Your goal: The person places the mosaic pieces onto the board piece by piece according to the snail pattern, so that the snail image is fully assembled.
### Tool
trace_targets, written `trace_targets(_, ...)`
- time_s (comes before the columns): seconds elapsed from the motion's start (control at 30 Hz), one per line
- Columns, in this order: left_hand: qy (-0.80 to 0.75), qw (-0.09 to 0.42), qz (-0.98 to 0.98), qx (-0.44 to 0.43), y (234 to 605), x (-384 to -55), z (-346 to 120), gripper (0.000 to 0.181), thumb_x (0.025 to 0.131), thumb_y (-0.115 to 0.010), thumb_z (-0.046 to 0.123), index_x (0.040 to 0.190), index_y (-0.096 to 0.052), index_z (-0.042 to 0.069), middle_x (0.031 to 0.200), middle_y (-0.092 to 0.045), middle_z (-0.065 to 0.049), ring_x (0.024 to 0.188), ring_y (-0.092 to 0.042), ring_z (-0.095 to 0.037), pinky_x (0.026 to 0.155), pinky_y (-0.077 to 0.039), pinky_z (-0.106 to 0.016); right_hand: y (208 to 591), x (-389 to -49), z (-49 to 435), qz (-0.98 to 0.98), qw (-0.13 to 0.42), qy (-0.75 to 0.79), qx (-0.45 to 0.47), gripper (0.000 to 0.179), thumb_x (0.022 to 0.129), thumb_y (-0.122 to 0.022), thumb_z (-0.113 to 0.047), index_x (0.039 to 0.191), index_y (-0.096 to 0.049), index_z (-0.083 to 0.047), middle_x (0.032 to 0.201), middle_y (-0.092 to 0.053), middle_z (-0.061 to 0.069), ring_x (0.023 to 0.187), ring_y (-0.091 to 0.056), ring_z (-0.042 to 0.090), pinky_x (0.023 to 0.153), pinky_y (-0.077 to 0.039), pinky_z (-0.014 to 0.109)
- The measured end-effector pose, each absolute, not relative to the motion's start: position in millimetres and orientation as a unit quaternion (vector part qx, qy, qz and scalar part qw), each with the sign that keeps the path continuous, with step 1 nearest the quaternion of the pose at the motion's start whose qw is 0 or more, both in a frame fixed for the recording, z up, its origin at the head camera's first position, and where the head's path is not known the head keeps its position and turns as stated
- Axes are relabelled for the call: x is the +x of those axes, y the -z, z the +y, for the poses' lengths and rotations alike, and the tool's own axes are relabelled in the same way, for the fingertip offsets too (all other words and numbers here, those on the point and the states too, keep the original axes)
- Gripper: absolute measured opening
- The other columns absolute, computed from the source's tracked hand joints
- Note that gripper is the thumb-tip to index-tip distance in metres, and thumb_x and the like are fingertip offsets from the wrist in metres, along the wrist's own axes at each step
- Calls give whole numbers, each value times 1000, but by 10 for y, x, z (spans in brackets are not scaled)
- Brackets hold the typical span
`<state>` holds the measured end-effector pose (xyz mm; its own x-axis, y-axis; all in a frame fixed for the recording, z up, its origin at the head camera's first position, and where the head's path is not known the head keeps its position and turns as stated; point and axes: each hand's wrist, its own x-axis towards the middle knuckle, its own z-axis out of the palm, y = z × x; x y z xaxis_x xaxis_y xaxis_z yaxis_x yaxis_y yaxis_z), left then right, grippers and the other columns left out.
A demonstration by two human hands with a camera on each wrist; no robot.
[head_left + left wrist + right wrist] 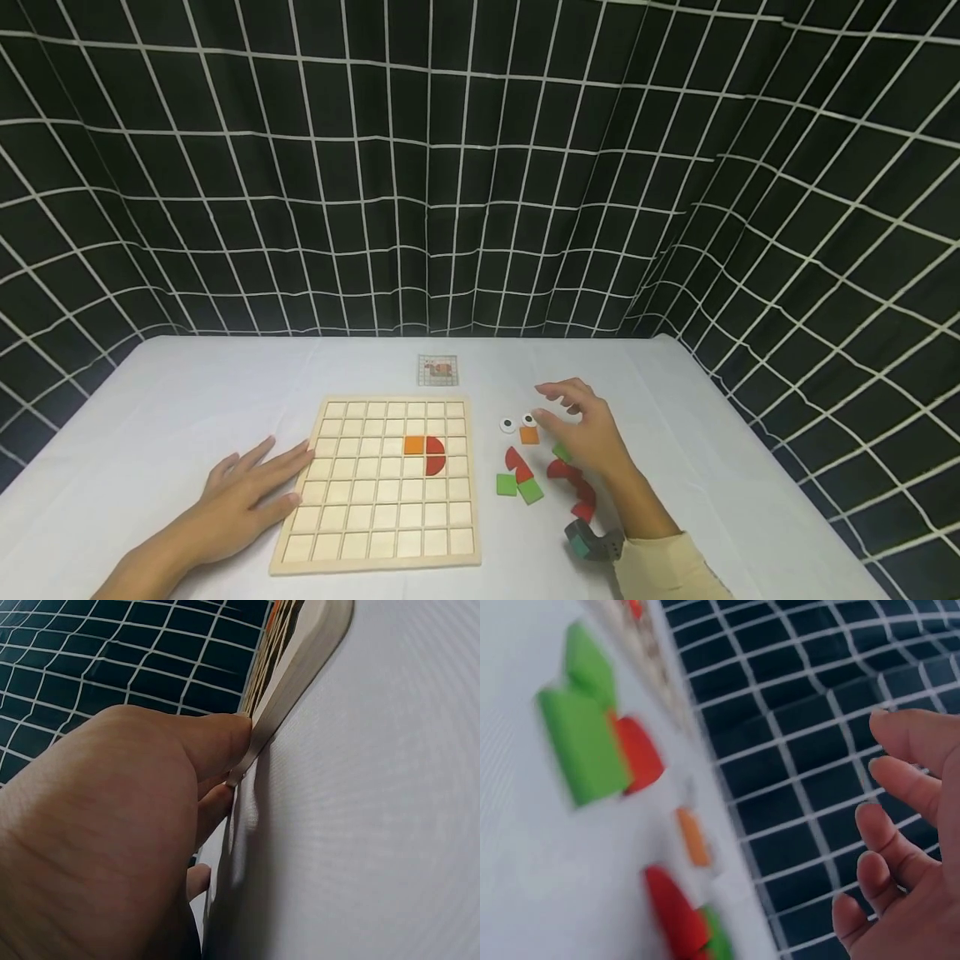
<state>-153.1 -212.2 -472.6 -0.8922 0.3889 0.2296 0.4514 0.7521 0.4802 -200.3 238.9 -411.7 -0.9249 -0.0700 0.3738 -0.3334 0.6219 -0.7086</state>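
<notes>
A wooden grid board (375, 517) lies on the white table, holding an orange square tile (414, 445) and two red quarter-round tiles (435, 465) side by side. My left hand (232, 504) rests at the board's left edge, its fingertips and thumb touching the rim. To the right of the board, my right hand (585, 429) hovers over loose pieces with fingers apart and loosely bent, holding nothing. Near its thumb are two round eye tiles (507, 425) and another orange square (529, 436). Green squares (507, 484) and red curved tiles (583, 492) lie closer to me.
A small picture card (437, 370) with an animal figure on a grid lies behind the board. A dark wrist strap device (592, 542) sits at my right wrist. Black curtain with white grid lines (427, 167) encloses the back and sides of the table.
</notes>
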Motion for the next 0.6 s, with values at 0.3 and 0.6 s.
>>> trace_targets(0.3,277,58,-932,-226,4772,-1520,-2108,47,96,-59,37,140,-53,21,147,-44,-1,136,-23,-46,104,-1,-67,4431,-2091,2468,-907,77,-407,69,26,83,-75,-20,108,-72,-15,108,-59,1,109,-48,24,92,-43,53)
trace_targets(0.6,268,56,-936,-223,4755,-1544,-2142,49,95,-59,37,141,-53,20,147,-44,-2,136,-23,-46,104,0,-67,4570,-2115,2465,-933,65,-348,63,23,77,-80,-12,96,-74,-22,98,-57,-3,106,-45,22,87,-46,48)
